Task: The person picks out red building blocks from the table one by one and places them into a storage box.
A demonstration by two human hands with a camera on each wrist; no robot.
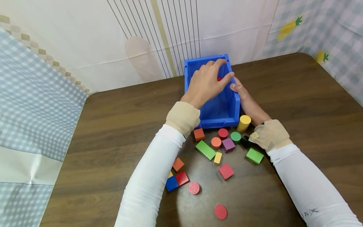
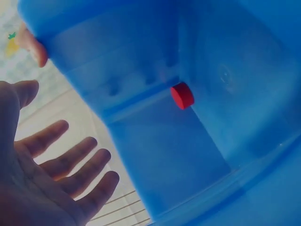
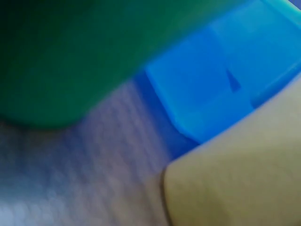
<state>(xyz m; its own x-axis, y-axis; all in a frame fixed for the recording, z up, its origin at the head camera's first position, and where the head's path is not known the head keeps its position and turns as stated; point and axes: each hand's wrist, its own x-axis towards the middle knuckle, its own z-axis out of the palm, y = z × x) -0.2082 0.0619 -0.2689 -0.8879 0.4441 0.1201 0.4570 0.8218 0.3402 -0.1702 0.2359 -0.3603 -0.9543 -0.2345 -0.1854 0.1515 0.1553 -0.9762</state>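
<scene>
A blue plastic bin (image 1: 216, 108) stands at the table's back edge, its inside facing up toward the head view. My left hand (image 1: 207, 78) is over the bin with fingers spread and nothing held; the left wrist view shows its bare palm (image 2: 42, 183). On the bin's right wall, my right hand (image 1: 246, 97) grips the rim, thumb over the edge, the other fingers mostly hidden behind the wall. A small red round block (image 2: 182, 95) lies inside the bin. Near the right wrist are a yellow cylinder (image 1: 244, 123) and a green round block (image 1: 235, 137).
In front of the bin lie scattered blocks, among them a long green block (image 1: 205, 150), a purple cube (image 1: 228, 145), a pink-red square block (image 1: 226, 171) and a red disc (image 1: 220, 212). A blue block (image 1: 171, 183) sits by the left forearm. Cloth (image 1: 107, 53) hangs behind the table.
</scene>
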